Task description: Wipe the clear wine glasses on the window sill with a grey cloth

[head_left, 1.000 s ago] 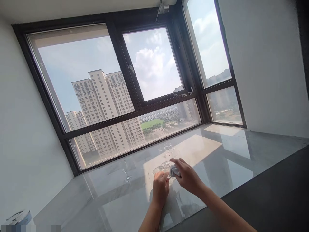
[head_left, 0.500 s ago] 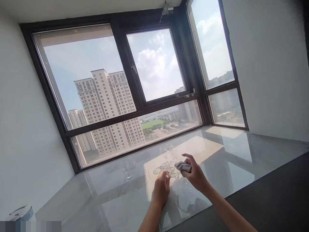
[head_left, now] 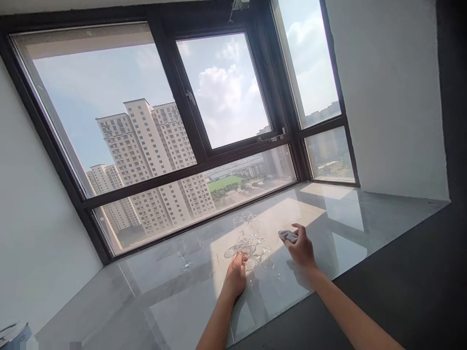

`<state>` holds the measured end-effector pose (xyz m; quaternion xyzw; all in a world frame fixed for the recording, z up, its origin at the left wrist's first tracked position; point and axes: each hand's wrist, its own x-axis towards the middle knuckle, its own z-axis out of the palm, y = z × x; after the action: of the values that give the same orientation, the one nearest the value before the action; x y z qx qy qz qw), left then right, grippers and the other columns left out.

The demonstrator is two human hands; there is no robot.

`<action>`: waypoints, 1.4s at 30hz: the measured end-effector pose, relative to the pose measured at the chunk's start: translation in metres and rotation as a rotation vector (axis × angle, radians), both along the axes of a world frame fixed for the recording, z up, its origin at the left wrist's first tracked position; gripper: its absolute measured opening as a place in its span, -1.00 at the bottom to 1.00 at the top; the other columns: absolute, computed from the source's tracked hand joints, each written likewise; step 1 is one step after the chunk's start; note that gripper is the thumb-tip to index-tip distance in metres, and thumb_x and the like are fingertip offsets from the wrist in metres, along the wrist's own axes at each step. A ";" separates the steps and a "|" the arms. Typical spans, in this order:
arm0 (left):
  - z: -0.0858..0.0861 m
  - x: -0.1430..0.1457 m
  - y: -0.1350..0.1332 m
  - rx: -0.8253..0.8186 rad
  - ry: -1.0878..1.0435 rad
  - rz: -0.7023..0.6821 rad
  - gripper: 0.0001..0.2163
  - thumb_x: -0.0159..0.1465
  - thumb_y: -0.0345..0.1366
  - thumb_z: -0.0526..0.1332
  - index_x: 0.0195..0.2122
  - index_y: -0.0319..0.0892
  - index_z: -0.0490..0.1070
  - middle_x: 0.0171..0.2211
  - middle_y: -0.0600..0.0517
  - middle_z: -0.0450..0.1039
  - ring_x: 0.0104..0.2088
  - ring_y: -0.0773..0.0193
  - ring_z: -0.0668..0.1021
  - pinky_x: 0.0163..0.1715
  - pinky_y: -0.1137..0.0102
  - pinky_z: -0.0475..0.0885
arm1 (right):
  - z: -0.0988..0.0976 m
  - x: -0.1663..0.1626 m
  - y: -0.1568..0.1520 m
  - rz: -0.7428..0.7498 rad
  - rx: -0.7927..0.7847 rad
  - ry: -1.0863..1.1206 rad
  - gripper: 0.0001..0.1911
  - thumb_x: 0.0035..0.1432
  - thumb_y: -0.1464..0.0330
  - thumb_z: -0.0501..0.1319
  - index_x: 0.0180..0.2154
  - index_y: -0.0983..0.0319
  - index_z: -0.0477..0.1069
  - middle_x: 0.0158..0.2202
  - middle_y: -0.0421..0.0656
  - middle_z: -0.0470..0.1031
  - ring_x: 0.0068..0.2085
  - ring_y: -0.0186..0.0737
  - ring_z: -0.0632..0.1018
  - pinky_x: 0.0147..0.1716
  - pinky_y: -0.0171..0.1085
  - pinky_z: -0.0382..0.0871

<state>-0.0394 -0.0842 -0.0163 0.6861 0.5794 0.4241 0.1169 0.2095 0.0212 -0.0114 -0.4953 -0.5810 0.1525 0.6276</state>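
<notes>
My left hand (head_left: 235,278) is closed, with its fingers pinched on a clear wine glass (head_left: 251,265) low over the sill. The glass blends into others behind it, so its full outline is hard to make out. Off to the right, my right hand (head_left: 302,249) grips a bunched grey cloth (head_left: 287,236), apart from the glass. Several clear stemmed glasses (head_left: 248,219) stand close together beyond my left hand, in the sunlight. Another wine glass (head_left: 185,257) stands upright alone to the left.
The glossy tiled window sill (head_left: 182,311) runs beneath a dark-framed window (head_left: 204,163). Its front edge drops to a dark area at lower right. White walls (head_left: 397,97) close both sides. A partly visible round container (head_left: 16,335) sits at the lower left corner.
My right hand with the cloth has moved right, away from the glass in my left hand. The left hand is still among the glasses. The camera view has shifted somewhat.
</notes>
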 end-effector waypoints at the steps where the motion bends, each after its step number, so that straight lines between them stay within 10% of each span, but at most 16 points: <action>1: 0.000 0.000 0.001 -0.024 0.013 0.021 -0.70 0.31 -0.39 0.02 0.05 -0.16 0.34 0.04 -0.16 0.46 0.03 0.21 0.53 0.11 0.24 0.40 | -0.001 -0.001 0.000 0.007 0.006 -0.019 -0.49 -0.01 0.25 0.12 0.02 0.23 0.26 -0.35 -0.17 0.38 -0.42 -0.19 0.46 -0.47 -0.31 0.26; 15: 0.009 0.002 0.015 -0.238 0.370 0.313 -0.67 0.35 -0.15 0.06 0.06 -0.08 0.45 0.24 -0.05 0.36 0.28 0.11 0.31 0.31 0.19 0.11 | -0.002 -0.006 -0.002 0.050 -0.023 -0.047 -0.47 0.03 0.23 0.11 0.06 0.24 0.22 -0.33 -0.16 0.39 -0.42 -0.20 0.45 -0.49 -0.32 0.24; 28: 0.011 -0.004 0.069 -0.245 0.435 0.261 -0.61 0.35 -0.13 0.11 0.19 0.03 0.36 0.32 0.00 0.25 0.32 0.13 0.27 0.32 0.17 0.04 | 0.000 -0.007 -0.003 0.033 0.010 -0.050 -0.53 -0.01 0.30 0.11 0.00 0.17 0.23 -0.36 -0.21 0.39 -0.43 -0.20 0.45 -0.47 -0.31 0.26; 42: 0.014 0.001 0.063 -0.251 0.428 0.358 -0.60 0.35 -0.07 0.07 0.13 -0.06 0.45 0.29 -0.01 0.30 0.33 0.12 0.25 0.34 0.23 -0.01 | 0.002 -0.006 -0.006 0.064 0.003 -0.072 -0.52 0.02 0.27 0.07 0.02 0.22 0.23 -0.39 -0.21 0.37 -0.46 -0.21 0.44 -0.50 -0.32 0.24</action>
<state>-0.0384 -0.0208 -0.0021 0.6270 0.7505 0.2088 -0.0007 0.2039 0.0155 -0.0090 -0.4806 -0.6189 0.1537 0.6020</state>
